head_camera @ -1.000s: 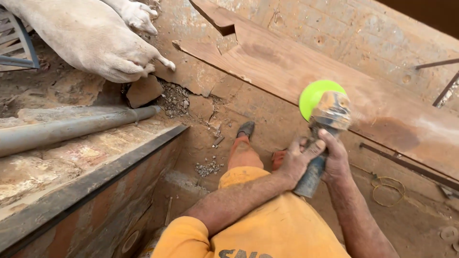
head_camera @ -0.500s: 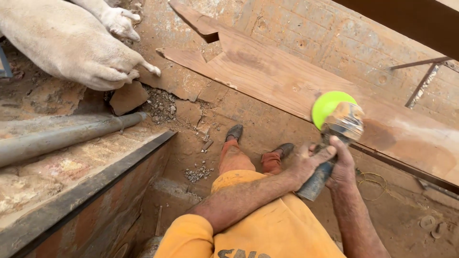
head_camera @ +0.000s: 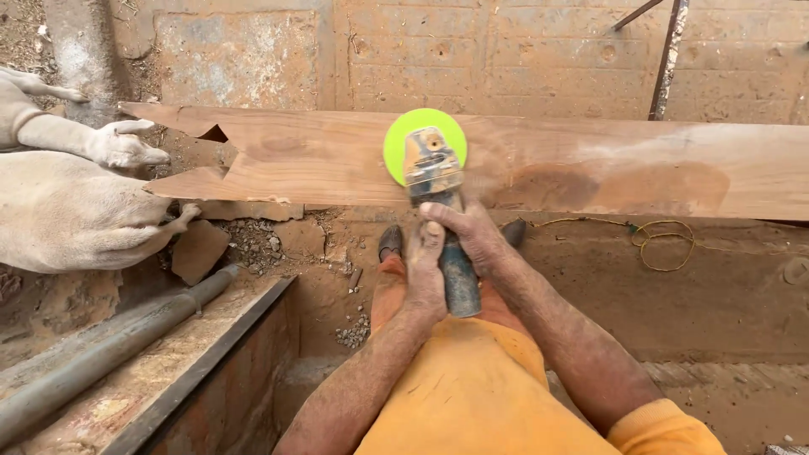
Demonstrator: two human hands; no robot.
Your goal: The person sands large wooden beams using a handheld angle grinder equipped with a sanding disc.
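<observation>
No packages, labels, signs or screens show anywhere in this view. The wall, the ground and the other surfaces in sight look bare of any sticker, plate or display, though dust coats much of the scene, so a small marking under it could perhaps go unseen.

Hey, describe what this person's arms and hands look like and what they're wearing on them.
Both hands are bare, with no gloves: the left hand and right hand are dusted with fine powder, as are the bare forearms. A dusty orange sleeve shows on the right arm. No watch, rings or bands show.
</observation>
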